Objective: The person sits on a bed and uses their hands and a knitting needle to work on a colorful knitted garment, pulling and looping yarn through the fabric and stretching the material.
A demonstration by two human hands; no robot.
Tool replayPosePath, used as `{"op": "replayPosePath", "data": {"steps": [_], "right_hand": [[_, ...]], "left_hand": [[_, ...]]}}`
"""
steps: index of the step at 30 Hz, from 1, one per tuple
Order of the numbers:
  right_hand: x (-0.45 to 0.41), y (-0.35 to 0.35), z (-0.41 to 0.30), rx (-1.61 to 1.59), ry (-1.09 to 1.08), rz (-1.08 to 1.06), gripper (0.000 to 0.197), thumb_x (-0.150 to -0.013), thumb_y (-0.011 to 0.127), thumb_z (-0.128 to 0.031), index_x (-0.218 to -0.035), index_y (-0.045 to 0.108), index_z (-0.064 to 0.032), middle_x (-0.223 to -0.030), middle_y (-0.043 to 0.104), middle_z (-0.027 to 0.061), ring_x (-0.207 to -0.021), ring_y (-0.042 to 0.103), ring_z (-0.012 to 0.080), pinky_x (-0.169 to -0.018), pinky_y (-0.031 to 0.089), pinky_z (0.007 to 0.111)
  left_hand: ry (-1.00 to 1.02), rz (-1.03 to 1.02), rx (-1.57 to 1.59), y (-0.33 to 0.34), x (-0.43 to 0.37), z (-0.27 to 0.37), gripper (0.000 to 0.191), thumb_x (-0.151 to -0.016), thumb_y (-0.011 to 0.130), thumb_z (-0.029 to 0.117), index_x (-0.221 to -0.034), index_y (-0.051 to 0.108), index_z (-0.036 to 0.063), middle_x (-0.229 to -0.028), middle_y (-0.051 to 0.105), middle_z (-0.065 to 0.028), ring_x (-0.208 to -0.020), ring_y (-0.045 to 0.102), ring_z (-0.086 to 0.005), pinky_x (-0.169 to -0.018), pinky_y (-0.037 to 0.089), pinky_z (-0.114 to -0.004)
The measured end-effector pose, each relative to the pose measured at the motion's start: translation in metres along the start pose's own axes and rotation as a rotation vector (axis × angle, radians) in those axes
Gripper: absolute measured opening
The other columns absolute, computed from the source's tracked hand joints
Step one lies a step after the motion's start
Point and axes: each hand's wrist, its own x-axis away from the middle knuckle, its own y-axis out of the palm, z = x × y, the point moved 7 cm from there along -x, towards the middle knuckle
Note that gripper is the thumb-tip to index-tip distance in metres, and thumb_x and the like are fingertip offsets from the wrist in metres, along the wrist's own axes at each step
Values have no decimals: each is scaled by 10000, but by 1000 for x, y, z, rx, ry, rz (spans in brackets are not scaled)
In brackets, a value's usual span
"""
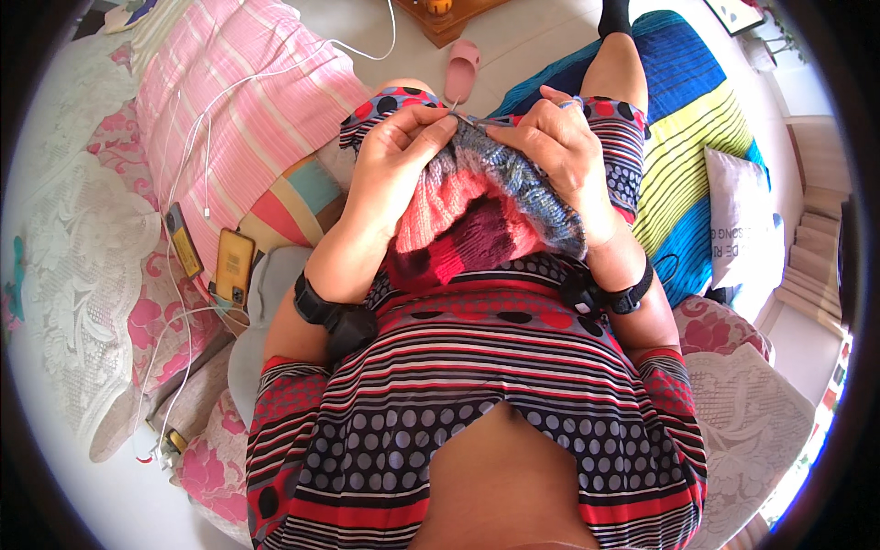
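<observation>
A knitted piece (474,206) in coral, maroon, red and mottled blue-grey yarn hangs over my lap. My left hand (409,141) pinches its upper edge near a thin knitting needle (455,104), whose tip sticks up past the thumb. On the other side my right hand (557,141) grips the blue-grey edge, its index finger pointing toward the left fingertips. Yarn crosses the right fingers near the knuckles. Part of the needles is hidden by the fingers and the knitting.
Two phones, one in a yellowish case (232,267) and a darker one (184,240), lie at the left among white cables (206,110). A pink slipper (461,71) is on the tiled floor. A printed cushion (741,213) rests at the right on a blue and yellow cover (687,137).
</observation>
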Motion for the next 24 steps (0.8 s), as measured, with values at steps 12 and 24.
{"op": "replayPosePath", "data": {"steps": [12,24], "right_hand": [[4,22,17,-445,194,-234,455,-715,735,-165,-1065,519,26,-984,557,175,-952,544,363,-834,457,395],[7,8,15,-236,80,-41,249,-701,642,-76,-947,669,-45,-831,544,56,-782,536,243,-831,415,382]], "left_hand": [[-37,-255,-338,31,9,-3,128,-892,610,6,-1011,640,-32,-917,641,-13,-850,590,-64,-753,477,-202],[20,-59,-167,9,3,12,151,-914,562,5,-1055,606,-23,-941,631,-22,-870,577,-70,-813,456,-208]]}}
